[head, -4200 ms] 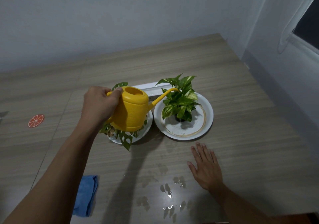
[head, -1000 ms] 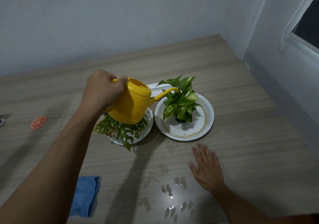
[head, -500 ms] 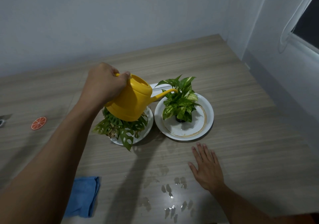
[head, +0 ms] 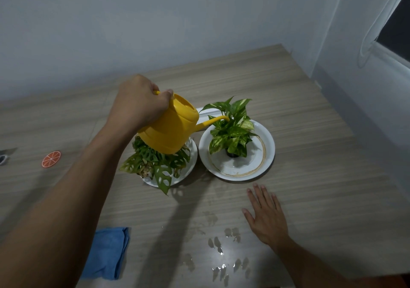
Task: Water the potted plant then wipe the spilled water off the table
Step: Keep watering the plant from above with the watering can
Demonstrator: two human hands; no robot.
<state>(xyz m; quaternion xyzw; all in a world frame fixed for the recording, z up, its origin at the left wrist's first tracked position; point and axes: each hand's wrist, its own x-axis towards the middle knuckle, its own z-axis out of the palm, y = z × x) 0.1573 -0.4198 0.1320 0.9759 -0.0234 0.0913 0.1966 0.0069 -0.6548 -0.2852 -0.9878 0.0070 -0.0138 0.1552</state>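
Note:
My left hand grips the handle of a yellow watering can, tilted steeply with its spout over the variegated potted plant on a white plate. Under the can stands a second plant with holed leaves on its own white plate. My right hand lies flat on the wooden table, fingers spread, in front of the right plate. Puddles of spilled water shine near the table's front edge. A folded blue cloth lies at the front left.
An orange-slice coaster sits at the table's left. A white flat object shows behind the plants. Walls close the back and right, with a window at the upper right.
My left hand has risen and tipped the watering can further forward, spout lowering onto the variegated plant. My right hand has stayed flat on the table.

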